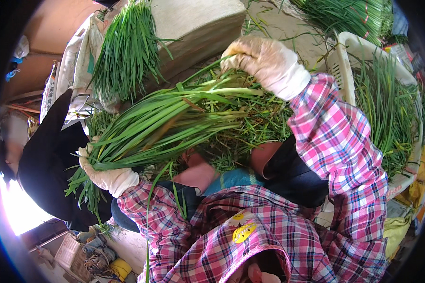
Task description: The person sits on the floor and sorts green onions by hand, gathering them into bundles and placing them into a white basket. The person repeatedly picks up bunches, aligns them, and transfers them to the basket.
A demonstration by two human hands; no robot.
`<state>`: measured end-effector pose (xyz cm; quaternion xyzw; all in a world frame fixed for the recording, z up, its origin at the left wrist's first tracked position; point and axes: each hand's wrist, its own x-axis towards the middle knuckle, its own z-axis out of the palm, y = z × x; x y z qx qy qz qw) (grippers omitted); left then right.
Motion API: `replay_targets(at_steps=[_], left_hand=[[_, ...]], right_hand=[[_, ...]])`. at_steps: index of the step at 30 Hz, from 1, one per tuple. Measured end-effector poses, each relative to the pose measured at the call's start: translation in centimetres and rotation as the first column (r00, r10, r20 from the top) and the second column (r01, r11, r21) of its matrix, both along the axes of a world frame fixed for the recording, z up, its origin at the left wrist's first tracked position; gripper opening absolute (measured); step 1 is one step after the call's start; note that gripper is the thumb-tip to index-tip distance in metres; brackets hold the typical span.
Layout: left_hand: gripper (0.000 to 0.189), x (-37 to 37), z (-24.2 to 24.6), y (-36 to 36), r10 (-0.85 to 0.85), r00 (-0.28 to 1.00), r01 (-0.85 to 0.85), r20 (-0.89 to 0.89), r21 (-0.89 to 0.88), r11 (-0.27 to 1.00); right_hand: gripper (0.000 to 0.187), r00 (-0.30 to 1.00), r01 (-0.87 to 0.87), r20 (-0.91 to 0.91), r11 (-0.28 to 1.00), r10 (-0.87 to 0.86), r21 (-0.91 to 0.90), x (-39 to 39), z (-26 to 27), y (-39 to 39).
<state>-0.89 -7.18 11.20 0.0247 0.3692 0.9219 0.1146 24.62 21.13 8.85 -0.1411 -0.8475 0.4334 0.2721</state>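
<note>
My left hand, in a pale glove, grips a loose bunch of long green leaves, which look like garlic chives, near their tips. The pale stem ends of the bunch point to the right, over a heap of trimmings. Above those stem ends is my right hand, in a stained glove with curled fingers. It pinches a thin green leaf that runs down to the left towards the bunch. What else lies inside its fingers is hidden.
At the right stands a white plastic basket holding loose chives. A cleaned bunch rests beside a pale block ahead. Tied bundles lie at the far right. Dark cloth belongs to someone or something at the left.
</note>
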Motion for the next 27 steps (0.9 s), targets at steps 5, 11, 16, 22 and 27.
replay_targets(at_steps=[5,11,16,22,27], left_hand=[[0.020,-1.4,-0.4,-1.8,-0.133,0.991,0.133,-0.018,0.024,0.991],[0.021,-2.6,-1.2,-3.1,-0.106,0.994,0.106,-0.006,0.004,0.994],[0.023,-2.7,-1.6,-2.9,-0.177,0.983,0.180,-0.036,0.084,0.980],[0.022,-1.4,-0.7,-1.0,-0.084,0.995,0.086,-0.054,0.043,0.995],[0.026,0.4,0.1,1.4,-0.064,0.997,0.065,-0.038,0.027,0.997]], right_hand=[[0.017,0.851,0.221,0.411,0.933,-0.326,0.283,2.1,-1.4,5.2],[0.040,-0.271,-0.029,0.923,0.960,-0.274,0.277,1.8,-1.1,7.1],[0.022,0.936,-0.235,0.235,0.963,0.261,-0.133,1.8,1.0,-0.4],[0.061,0.636,-0.429,0.717,0.903,0.285,0.021,-1.1,0.6,-7.6],[0.065,0.763,-0.380,0.570,0.925,0.303,0.016,-3.0,-1.6,-10.2]])
